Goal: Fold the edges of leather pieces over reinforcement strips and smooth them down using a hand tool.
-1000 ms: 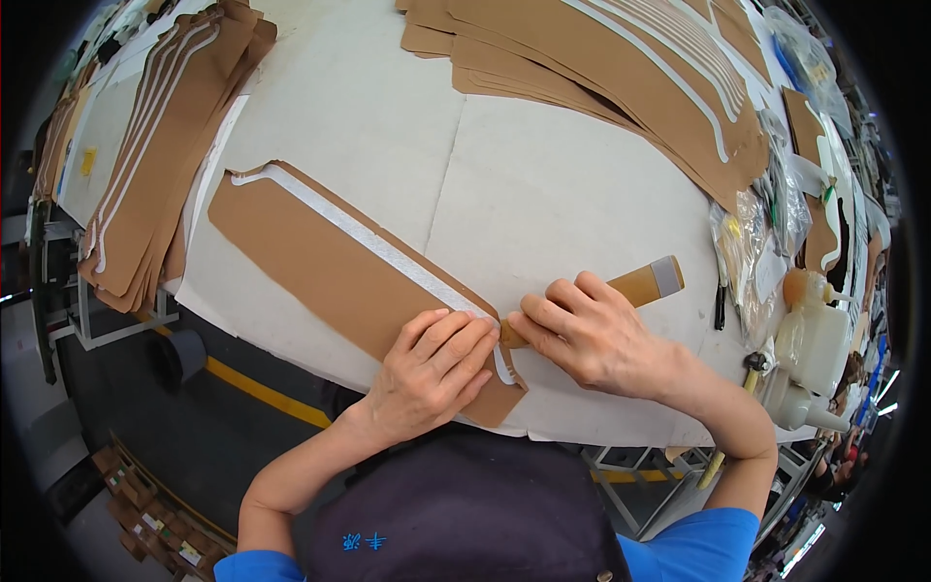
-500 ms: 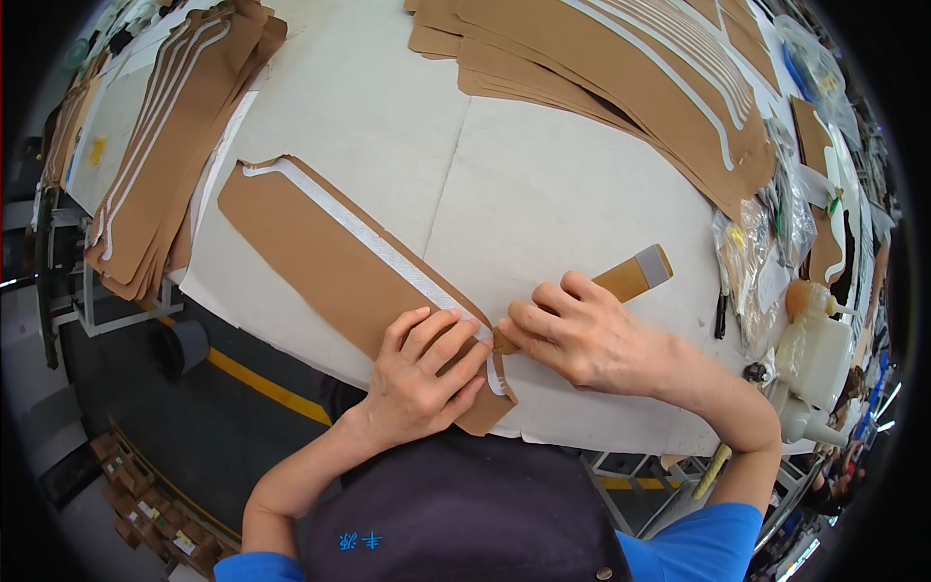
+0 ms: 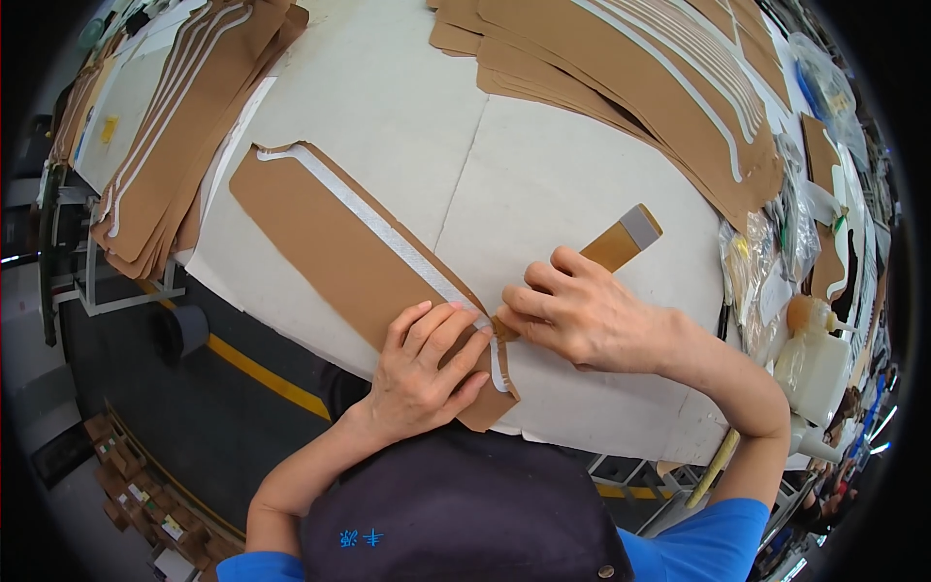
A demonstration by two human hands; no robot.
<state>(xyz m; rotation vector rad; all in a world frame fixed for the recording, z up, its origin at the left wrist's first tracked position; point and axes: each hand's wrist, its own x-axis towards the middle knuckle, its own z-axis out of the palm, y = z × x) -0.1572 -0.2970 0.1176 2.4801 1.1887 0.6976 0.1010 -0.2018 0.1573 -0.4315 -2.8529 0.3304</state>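
A long brown panel (image 3: 310, 242), like card or leather, lies slantwise on the pale table, a white strip (image 3: 383, 233) running along its far edge and curving at both ends. My left hand (image 3: 419, 373) rests on the panel's near end, fingers stretched and apart, fingertips by the white strip. In my right hand (image 3: 593, 315) is a flat, tan scraper-like tool (image 3: 611, 247) with a grey band near its far end. The tool's low end touches the panel's edge beside my left fingertips. My right fingers partly hide it.
Stacks of brown panels with white strips lie at the far left (image 3: 179, 126) and far right (image 3: 621, 87). Clear plastic bags (image 3: 766, 262) and a white bottle (image 3: 815, 373) stand along the right edge. The table's front edge (image 3: 291, 330) runs close to me.
The tool has tilted a little more upright, and my right hand has shifted slightly up. The whole view has swung a little. My left hand keeps its place on the panel.
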